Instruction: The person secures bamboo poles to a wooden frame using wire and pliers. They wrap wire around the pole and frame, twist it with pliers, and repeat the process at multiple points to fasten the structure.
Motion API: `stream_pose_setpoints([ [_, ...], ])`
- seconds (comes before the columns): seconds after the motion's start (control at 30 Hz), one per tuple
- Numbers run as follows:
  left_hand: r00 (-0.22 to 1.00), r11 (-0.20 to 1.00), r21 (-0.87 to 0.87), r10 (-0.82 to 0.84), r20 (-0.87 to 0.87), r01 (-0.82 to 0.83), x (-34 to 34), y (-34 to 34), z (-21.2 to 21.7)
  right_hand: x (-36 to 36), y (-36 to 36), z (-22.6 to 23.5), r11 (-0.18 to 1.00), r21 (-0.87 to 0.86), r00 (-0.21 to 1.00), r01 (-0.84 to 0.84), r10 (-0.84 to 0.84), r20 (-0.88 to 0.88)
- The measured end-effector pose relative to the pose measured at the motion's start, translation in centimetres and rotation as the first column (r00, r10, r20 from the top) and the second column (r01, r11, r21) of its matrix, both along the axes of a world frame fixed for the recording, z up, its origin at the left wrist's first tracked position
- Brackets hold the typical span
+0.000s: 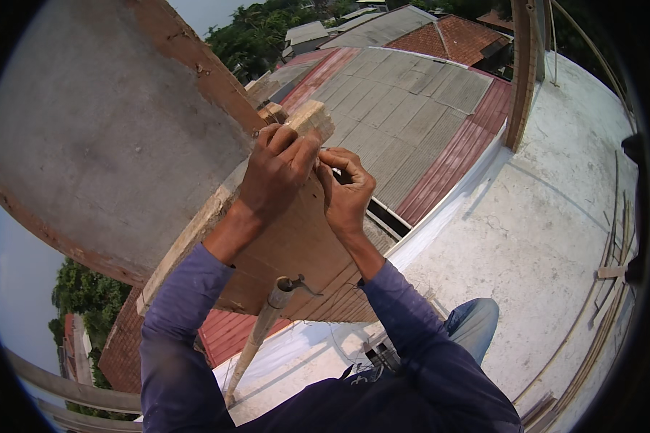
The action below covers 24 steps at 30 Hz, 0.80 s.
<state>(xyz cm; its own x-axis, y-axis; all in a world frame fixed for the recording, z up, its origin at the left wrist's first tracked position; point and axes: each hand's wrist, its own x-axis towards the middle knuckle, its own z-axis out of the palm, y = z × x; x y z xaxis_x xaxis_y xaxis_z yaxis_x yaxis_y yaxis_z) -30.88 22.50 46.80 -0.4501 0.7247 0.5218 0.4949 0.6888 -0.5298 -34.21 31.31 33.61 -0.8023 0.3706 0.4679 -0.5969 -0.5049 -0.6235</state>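
Note:
A pale wooden batten (188, 252) runs along the upper edge of a brown wooden panel (296, 242). My left hand (276, 167) is closed over the batten near its rough far end, fingers curled on top. Just right of it, my right hand (348, 189) is closed in a pinch, thumb and fingertips almost touching the left hand. Whatever is in that pinch is too small and too covered to make out. Beyond the batten slants a large grey slab (115, 123) with a reddish-brown edge.
A pole (263, 328) with a hooked metal top stands below the panel. Upright timber (525, 79) rises at the right from a white concrete surface (527, 238). Long thin rods (610, 328) lie along the right edge. Corrugated roofs (404, 108) spread out lower down beyond my hands.

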Motion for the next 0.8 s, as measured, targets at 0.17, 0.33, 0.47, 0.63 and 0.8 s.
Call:
stream_pose_setpoints([
  [0.17, 1.000, 0.999, -0.033, 0.023, -0.008, -0.023, 0.0, 0.0, 0.0, -1.0, 0.4, -0.4, 0.960, 0.156, 0.963, 0.232, -0.205, -0.173],
  [0.33, 0.997, 0.997, 0.024, 0.076, 0.031, -0.077, -0.1, 0.2, -0.2, -0.6, -0.4, -0.3, 0.998, -0.057, 0.999, -0.033, 0.031, -0.039],
  [0.47, 0.996, 0.988, 0.132, 0.067, 0.053, -0.074, -0.3, 0.5, -0.3, -0.2, -1.0, -0.1, 0.963, -0.200, 0.983, -0.179, 0.184, 0.009],
  [0.63, 0.992, 0.950, 0.307, 0.024, 0.127, -0.062, -0.3, 0.7, -0.1, -0.4, -1.3, -0.4, 0.971, -0.165, 0.979, -0.175, 0.189, 0.075],
  [0.8, 0.999, 0.933, 0.359, -0.042, 0.025, 0.030, -0.4, 1.0, 0.0, -1.0, -1.3, -0.9, 1.000, -0.002, 1.000, -0.025, 0.025, -0.013],
])
